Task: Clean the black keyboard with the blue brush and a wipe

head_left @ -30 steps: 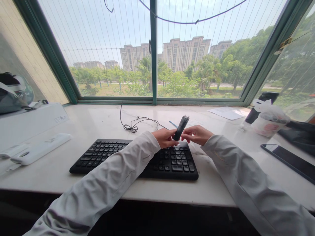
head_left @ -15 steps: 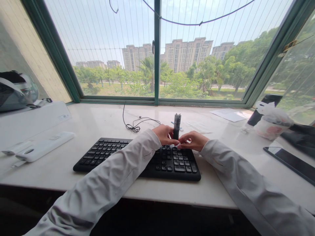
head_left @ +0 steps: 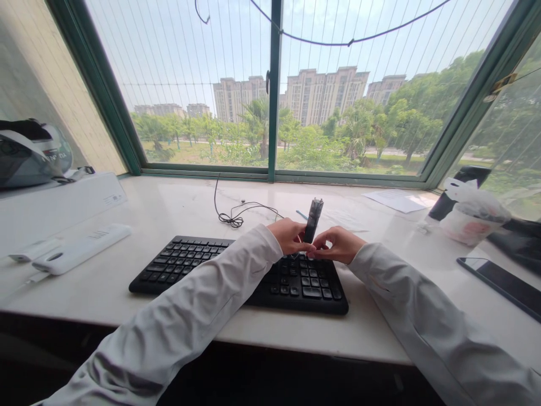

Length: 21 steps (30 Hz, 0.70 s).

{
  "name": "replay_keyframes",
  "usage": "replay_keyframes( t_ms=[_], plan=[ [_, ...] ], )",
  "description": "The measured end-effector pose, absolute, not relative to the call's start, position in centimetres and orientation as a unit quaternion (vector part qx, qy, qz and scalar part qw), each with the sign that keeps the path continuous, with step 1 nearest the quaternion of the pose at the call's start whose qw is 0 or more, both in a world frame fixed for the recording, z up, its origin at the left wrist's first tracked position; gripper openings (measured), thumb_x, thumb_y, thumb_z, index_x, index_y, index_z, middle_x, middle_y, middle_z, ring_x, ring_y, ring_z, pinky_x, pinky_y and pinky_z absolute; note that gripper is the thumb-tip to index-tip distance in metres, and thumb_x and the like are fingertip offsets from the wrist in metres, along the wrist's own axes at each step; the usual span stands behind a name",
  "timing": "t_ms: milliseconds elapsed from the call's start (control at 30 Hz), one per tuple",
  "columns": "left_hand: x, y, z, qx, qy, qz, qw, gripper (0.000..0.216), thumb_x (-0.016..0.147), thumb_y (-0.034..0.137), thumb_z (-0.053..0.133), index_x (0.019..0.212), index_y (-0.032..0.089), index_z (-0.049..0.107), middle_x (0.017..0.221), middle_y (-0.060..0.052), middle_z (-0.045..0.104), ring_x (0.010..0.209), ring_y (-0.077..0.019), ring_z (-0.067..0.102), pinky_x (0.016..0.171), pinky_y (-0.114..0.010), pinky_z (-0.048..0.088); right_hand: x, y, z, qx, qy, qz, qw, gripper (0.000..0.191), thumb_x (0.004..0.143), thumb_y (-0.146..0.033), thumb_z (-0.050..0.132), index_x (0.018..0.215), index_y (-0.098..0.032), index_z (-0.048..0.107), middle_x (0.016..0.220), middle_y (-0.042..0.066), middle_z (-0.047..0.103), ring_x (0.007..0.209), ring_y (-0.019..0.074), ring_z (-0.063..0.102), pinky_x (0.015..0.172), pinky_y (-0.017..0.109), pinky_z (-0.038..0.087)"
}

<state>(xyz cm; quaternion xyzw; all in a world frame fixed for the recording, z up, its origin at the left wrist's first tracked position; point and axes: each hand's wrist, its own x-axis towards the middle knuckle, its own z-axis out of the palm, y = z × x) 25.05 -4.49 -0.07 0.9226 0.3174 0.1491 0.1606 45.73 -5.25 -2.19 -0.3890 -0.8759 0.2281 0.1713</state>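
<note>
Above the back edge of the black keyboard (head_left: 181,262), my left hand (head_left: 291,237) is closed around the lower end of a dark rectangular stick (head_left: 313,220) with a notched top. The stick points up and leans a little to the right. My right hand (head_left: 336,244) is closed in a pinch, thumb and finger meeting the left fingertips near the stick's base. What sits between those right fingers is too small to make out. Both forearms wear light grey sleeves, and the left one covers the middle of the keyboard.
A thin black cable (head_left: 231,220) lies coiled behind the keyboard. At right are a phone (head_left: 499,285), a plastic-wrapped cup (head_left: 471,223) and paper (head_left: 397,200). A white power strip (head_left: 84,248), a white box (head_left: 84,203) and a helmet (head_left: 34,152) stand at left. Windows rise behind.
The stick has tipped from nearly upright to a slight rightward lean. Both hands stay together over the keyboard's back edge. The whole view has shifted slightly.
</note>
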Motion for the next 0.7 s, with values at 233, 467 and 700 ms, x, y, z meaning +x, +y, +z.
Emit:
replay_keyframes(
  t_ms=[233,467,700],
  plan=[
    [24.7,-3.4,-0.8,0.926,0.285,0.128,0.211,0.033,0.085,0.043,0.063,0.106,0.017,0.065,0.078,-0.002,0.071,0.071,-0.0157,0.066,0.063,-0.022,0.046,45.6,-5.6,-1.9,-0.388,-0.883,0.211,0.160,0.044,0.077,-0.058,0.064,0.078,-0.016,0.078,0.060,0.002,0.061,0.060,0.0130,0.047,0.059,0.026,0.038],
    [24.4,-2.8,-2.0,0.922,0.251,0.134,0.263,0.044,0.092,0.051,0.049,0.118,0.018,0.062,0.084,-0.003,0.071,0.076,-0.0154,0.064,0.073,-0.023,0.046,45.6,-5.5,-1.9,-0.370,-0.888,0.214,0.171,0.045,0.078,-0.058,0.063,0.080,-0.016,0.078,0.063,0.002,0.063,0.060,0.0132,0.048,0.061,0.027,0.039],
    [24.7,-2.6,-2.2,0.923,0.230,0.121,0.283,0.045,0.093,0.049,0.048,0.125,0.020,0.058,0.106,-0.005,0.071,0.095,-0.0180,0.064,0.085,-0.026,0.045,45.6,-5.6,-1.8,-0.367,-0.889,0.212,0.173,0.042,0.077,-0.056,0.064,0.078,-0.017,0.078,0.059,0.001,0.060,0.058,0.0131,0.046,0.059,0.027,0.035]
  ],
)
